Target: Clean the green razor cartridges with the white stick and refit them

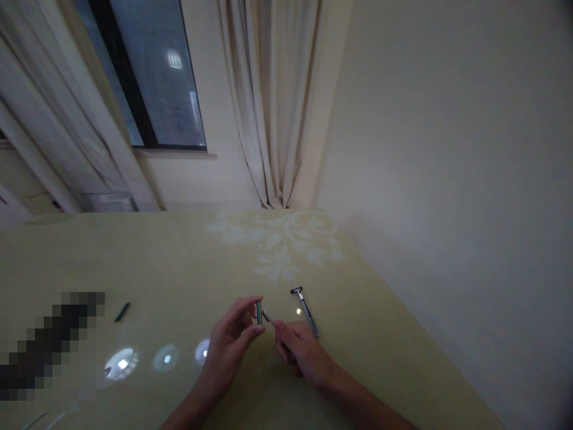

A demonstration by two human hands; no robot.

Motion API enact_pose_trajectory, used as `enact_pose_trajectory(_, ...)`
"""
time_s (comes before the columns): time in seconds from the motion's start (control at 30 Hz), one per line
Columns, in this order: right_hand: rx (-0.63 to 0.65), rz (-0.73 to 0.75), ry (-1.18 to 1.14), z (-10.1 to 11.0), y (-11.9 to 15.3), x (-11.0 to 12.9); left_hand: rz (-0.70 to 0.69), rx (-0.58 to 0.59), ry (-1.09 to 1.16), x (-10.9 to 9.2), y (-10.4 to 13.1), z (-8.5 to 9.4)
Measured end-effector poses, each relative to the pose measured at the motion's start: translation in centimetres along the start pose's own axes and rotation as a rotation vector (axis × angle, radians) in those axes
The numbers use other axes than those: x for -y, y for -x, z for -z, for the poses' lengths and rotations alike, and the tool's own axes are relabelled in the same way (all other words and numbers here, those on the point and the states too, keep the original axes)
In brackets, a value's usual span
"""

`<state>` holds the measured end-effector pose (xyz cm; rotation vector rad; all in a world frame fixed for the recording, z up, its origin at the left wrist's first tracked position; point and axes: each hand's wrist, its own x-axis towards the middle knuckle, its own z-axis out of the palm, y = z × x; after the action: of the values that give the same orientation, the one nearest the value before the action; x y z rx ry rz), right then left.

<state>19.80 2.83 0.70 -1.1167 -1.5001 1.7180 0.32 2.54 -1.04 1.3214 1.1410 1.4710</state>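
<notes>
Between the thumb and fingers of my left hand (233, 334) a small dark green razor cartridge (258, 313) is held upright by its ends. My right hand (301, 351) is closed on a thin razor handle (268, 317), whose tip points at the cartridge from the right; whether the two touch is too small to tell. Just beyond my right hand a complete razor (307, 310) with a black head and a grey handle lies on the table. Farther left, another small dark green cartridge (122, 312) rests alone.
The glossy yellow-green table (179, 269) has a pale floral pattern and light reflections. A blurred-out dark shape (49, 346) covers the left side. A wall (447, 179) borders the right edge; curtains (277, 107) and a window (156, 71) stand behind.
</notes>
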Motion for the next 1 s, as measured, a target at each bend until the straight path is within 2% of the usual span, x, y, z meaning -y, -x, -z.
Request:
enact_pose_trajectory(0.2, 0.073, 0.025, -0.031, 0.0, -0.2, -0.4, -0.010, 0.037, 0.013, 0.1, -0.2, -0.2)
enact_pose_trajectory(0.33, -0.009, -0.001, -0.043, 0.1, -0.3, -0.5, -0.026, 0.021, 0.005, -0.2, -0.2, -0.3)
enact_pose_trajectory(0.5, 0.063, 0.006, -0.073, -0.1, -0.2, -0.3, -0.030, 0.035, 0.012, 0.2, -0.1, -0.1)
enact_pose_trajectory(0.67, -0.010, -0.015, -0.059, -0.2, -0.3, -0.2, -0.025, 0.004, -0.001, -0.2, -0.2, 0.0)
enact_pose_trajectory(0.83, 0.082, 0.024, -0.053, -0.2, -0.3, -0.5, -0.046, 0.002, 0.002, -0.9, -0.2, 0.0)
enact_pose_trajectory(1.0, 0.006, -0.008, -0.102, -0.2, -0.3, -0.6, -0.035, 0.006, 0.020, -0.8, 0.1, -0.1)
